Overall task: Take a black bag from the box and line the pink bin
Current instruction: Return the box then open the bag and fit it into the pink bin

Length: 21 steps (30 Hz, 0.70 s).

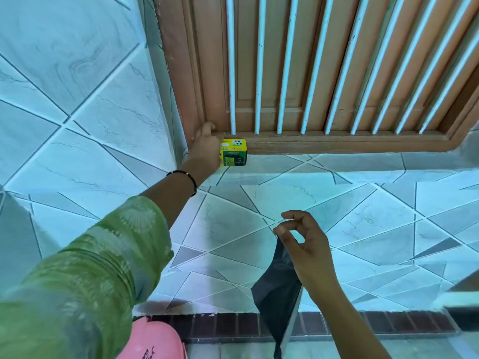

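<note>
Pinching limp black bag [277,288], right hand [305,244]

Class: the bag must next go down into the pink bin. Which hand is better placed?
Right. The right hand already pinches the black bag, hanging near the pink bin; the left hand is far off at the box.

Brown window frame [337,147] above tiled wall [363,229]

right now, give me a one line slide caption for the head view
Left hand on the yellow box at the window ledge, right hand pinching a black bag above the pink bin.
</note>
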Motion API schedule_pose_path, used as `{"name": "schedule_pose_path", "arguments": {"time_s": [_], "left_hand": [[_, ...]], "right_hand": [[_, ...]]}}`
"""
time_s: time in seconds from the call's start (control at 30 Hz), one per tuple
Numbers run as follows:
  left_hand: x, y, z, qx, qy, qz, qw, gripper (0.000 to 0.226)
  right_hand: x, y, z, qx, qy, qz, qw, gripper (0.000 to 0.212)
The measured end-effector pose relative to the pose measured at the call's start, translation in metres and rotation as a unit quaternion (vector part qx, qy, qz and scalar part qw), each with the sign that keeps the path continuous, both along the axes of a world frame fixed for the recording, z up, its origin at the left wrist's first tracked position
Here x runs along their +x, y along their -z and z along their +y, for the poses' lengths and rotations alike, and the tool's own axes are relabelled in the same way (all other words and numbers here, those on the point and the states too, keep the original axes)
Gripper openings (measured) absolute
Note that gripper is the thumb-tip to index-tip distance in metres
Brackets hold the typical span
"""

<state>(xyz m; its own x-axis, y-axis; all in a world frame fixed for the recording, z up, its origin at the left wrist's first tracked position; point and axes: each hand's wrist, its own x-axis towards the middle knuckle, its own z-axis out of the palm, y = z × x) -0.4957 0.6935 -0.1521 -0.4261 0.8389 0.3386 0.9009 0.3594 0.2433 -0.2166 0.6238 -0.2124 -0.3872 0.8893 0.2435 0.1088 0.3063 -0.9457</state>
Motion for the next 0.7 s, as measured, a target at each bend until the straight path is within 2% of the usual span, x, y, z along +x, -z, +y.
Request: {"name": "schedule_pose_path", "arguments": {"time_s": [0.07, 0.1, 0.13, 0.17, 0.2, 0.23, 0.27, 0.3, 0.33, 0.47, 0.53, 0.63, 0.7], "left_hand": [[0.024, 0.017, -0.020, 0.096, 0.003, 0.000, 0.995, 0.061], [0.041, 0.025, -0.033, 0.133, 0.007, -0.053, 0.990, 0.059], [0.061, 0.034, -0.048, 0.136, 0.016, -0.162, 0.977, 0.058], [0.082, 0.042, -0.064, 0.094, 0.022, -0.312, 0.945, 0.060], [0.104, 0.047, -0.083, 0.012, 0.027, -0.450, 0.892, 0.064], [0.123, 0.053, -0.102, -0.086, 0.034, -0.558, 0.825, 0.067], [0.137, 0.058, -0.117, -0.150, 0.053, -0.609, 0.777, 0.067], [0.148, 0.067, -0.128, -0.171, 0.079, -0.624, 0.759, 0.064], [0.154, 0.074, -0.136, -0.155, 0.098, -0.629, 0.756, 0.059], [0.160, 0.079, -0.152, -0.065, 0.099, -0.638, 0.761, 0.033], [0.155, 0.071, -0.156, -0.003, 0.088, -0.643, 0.761, 0.019], [0.145, 0.056, -0.165, 0.079, 0.082, -0.614, 0.781, 0.005], [0.140, 0.046, -0.169, 0.120, 0.088, -0.599, 0.787, 0.001]], "right_hand": [[-0.002, -0.002, -0.002, -0.012, 0.014, 0.035, 0.999, 0.017], [-0.003, -0.003, -0.002, -0.019, 0.022, 0.051, 0.998, 0.015], [-0.003, -0.003, -0.002, -0.025, 0.029, 0.063, 0.997, 0.013], [-0.004, -0.003, -0.003, -0.029, 0.034, 0.065, 0.997, 0.012], [-0.004, -0.003, -0.002, -0.033, 0.036, 0.060, 0.997, 0.011], [-0.003, 0.000, -0.002, -0.039, 0.038, 0.054, 0.997, 0.011], [-0.003, 0.001, -0.001, -0.048, 0.036, 0.053, 0.997, 0.012], [-0.002, 0.003, -0.002, -0.063, 0.032, 0.064, 0.995, 0.013], [-0.002, 0.003, -0.002, -0.084, 0.025, 0.083, 0.993, 0.014], [-0.006, 0.001, -0.007, -0.145, 0.011, 0.119, 0.982, 0.024], [-0.003, 0.004, -0.008, -0.176, -0.012, 0.126, 0.976, 0.036], [0.009, 0.011, -0.010, -0.226, -0.112, 0.112, 0.961, 0.065], [0.015, 0.016, -0.012, -0.242, -0.202, 0.070, 0.946, 0.053]]}}
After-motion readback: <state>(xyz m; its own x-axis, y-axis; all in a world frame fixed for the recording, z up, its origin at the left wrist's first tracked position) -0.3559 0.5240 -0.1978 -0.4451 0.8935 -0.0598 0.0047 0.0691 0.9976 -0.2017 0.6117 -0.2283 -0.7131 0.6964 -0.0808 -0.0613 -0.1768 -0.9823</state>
